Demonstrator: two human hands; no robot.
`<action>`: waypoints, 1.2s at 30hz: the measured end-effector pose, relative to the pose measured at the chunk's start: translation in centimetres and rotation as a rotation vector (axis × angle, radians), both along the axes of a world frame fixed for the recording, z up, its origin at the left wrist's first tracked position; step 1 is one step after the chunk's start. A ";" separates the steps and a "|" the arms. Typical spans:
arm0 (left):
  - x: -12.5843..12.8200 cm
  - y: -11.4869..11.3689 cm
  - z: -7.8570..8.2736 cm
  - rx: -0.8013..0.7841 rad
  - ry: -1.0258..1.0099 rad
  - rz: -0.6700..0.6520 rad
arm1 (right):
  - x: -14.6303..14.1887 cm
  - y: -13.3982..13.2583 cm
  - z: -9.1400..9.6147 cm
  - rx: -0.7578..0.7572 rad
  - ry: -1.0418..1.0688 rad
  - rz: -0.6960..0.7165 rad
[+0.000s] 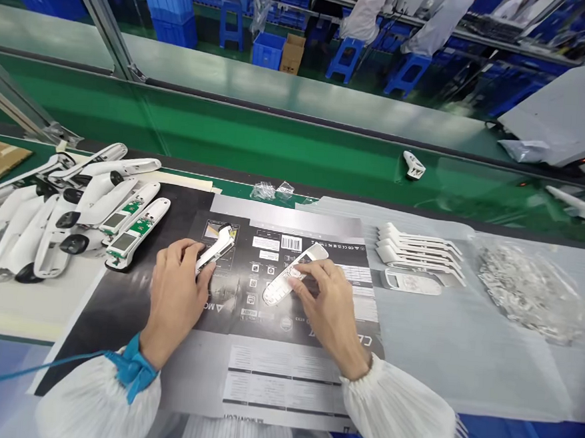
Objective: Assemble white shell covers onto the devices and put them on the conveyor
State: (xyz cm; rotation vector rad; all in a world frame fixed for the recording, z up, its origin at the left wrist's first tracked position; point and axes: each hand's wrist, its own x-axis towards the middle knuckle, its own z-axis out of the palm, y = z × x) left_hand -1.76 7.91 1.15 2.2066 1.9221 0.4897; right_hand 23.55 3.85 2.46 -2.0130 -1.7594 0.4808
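My left hand (176, 294) grips a white handheld device body (219, 246) with a black end, tilted up off the printed sheet, between thumb and fingers. It resembles an infrared thermometer; its lower part is hidden by the fingers. My right hand (330, 305) pinches a long white plastic half-shell (278, 287) with its ribbed inner side up, held at a slant over the sheet. Under both hands lies the dark printed sheet (223, 347). A blue wrist strap (134, 368) is tied around my left wrist.
Left lies a pile of white device bodies (26, 227), two showing green circuit boards (142, 225). At right are a row of stacked white shells (415, 247) and a clear bag of small parts (528, 289). Beyond the ledge, a device part (414, 165) rests on the green belt (278, 134).
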 end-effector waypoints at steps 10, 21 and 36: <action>-0.4 0.2 -0.2 -0.001 -0.016 -0.031 | -1.8 -0.9 -0.6 0.201 -0.376 -0.057; -0.5 0.3 0.0 -0.012 -0.037 -0.035 | -2.1 -1.5 -0.8 0.197 -0.364 -0.129; -0.6 0.4 0.0 -0.019 -0.116 -0.045 | -2.7 -1.7 -0.4 0.151 -0.385 -0.133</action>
